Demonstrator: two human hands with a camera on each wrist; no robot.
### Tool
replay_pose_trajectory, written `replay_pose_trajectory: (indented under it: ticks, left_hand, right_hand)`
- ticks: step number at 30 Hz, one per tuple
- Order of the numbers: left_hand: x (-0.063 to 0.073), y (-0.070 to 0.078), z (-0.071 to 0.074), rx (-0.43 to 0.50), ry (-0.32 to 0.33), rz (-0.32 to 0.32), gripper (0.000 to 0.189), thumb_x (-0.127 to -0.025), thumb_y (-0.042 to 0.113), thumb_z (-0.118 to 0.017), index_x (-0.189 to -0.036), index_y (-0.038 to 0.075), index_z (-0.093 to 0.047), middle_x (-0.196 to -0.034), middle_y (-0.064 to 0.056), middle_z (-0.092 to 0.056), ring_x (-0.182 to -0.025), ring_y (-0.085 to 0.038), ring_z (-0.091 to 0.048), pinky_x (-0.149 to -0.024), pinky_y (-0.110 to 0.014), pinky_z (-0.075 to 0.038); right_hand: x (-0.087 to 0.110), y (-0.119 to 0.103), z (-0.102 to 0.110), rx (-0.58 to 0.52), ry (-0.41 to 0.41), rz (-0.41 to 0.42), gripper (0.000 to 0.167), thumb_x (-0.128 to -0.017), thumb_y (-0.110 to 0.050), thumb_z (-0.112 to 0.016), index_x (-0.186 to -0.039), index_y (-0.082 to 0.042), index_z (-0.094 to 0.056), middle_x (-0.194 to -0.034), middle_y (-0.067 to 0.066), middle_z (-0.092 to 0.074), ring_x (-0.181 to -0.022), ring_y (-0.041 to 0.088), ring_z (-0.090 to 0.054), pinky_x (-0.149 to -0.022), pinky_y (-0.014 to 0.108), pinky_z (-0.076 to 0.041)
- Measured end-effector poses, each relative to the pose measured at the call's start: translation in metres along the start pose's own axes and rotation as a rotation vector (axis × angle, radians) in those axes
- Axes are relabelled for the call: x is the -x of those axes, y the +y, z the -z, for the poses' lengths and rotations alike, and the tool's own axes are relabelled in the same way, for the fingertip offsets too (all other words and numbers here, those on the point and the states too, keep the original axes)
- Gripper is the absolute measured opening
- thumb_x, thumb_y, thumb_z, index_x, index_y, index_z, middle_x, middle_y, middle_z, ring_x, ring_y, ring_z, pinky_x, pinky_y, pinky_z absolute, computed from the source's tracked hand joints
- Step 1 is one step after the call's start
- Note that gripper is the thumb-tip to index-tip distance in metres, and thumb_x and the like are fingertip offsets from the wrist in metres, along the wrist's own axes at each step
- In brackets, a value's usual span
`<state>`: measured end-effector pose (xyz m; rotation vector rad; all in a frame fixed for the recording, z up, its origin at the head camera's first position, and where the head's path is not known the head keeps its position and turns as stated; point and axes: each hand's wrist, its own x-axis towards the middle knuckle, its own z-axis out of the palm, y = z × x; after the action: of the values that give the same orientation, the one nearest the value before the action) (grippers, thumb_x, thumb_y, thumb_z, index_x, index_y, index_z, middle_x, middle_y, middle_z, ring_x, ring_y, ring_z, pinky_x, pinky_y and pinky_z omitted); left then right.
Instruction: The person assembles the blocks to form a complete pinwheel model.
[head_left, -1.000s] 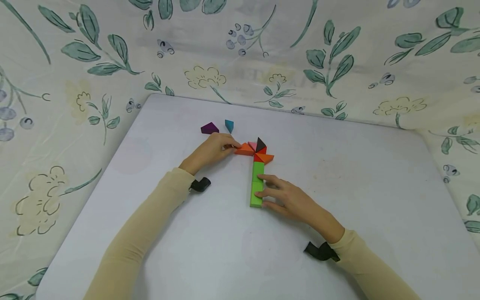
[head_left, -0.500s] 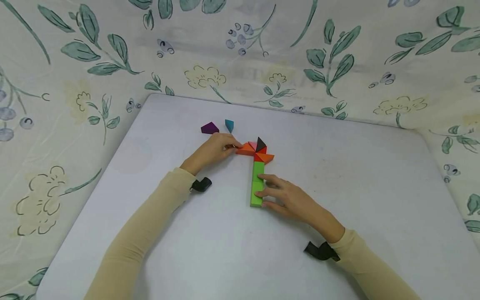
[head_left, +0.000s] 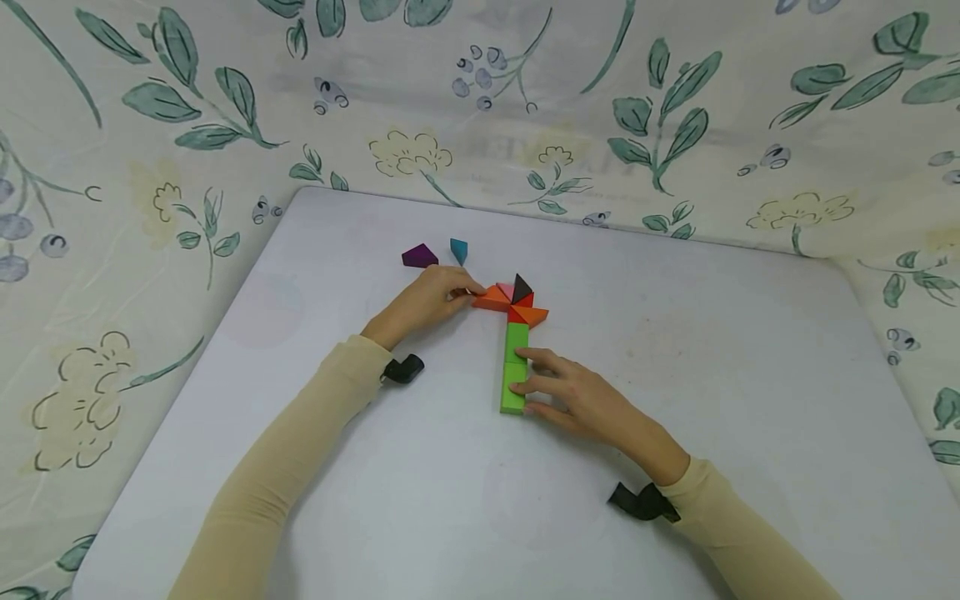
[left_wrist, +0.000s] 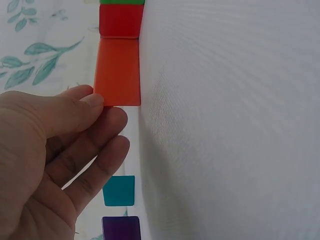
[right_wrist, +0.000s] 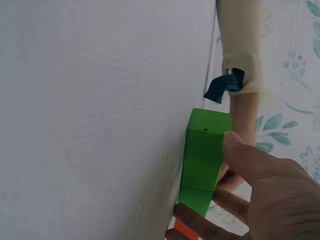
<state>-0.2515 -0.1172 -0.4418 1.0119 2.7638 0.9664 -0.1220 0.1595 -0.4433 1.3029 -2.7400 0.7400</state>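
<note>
L hand (head_left: 422, 297): thumb & fingertip nearly tog., pinching outer end of orange block (left_wrist: 118, 70). Purple block (head_left: 417, 256) & blue block (head_left: 459, 249) just past L knuckles; pink block (head_left: 506, 290) & dark block (head_left: 521, 290) just beyond L fingertips. R hand (head_left: 588, 406): fingers spread, touching two green blocks (head_left: 517, 340), end to end under 'em; red block (head_left: 515, 316) just beyond R fingertips.
</note>
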Motion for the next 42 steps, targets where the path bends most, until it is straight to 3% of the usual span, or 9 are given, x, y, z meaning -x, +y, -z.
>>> replay_pose_trajectory:
  ticks: [42]
  left_hand:
    - [0.0001,0.0018,0.0006,-0.015,-0.004,-0.028,0.022,-0.093,0.008,-0.066,-0.113,0.008,-0.074,-0.107,-0.006,-0.072,-0.091,-0.018,-0.064,-0.084,-0.030,-0.055]
  right_hand:
    - [-0.0006,-0.0017,0.0031,-0.018,-0.020,-0.019,0.029,-0.086,-0.025,-0.077,-0.115,-0.025,-0.071,-0.143,0.009,-0.050,-0.116,0.026,-0.062,-0.091,0.041,-0.056]
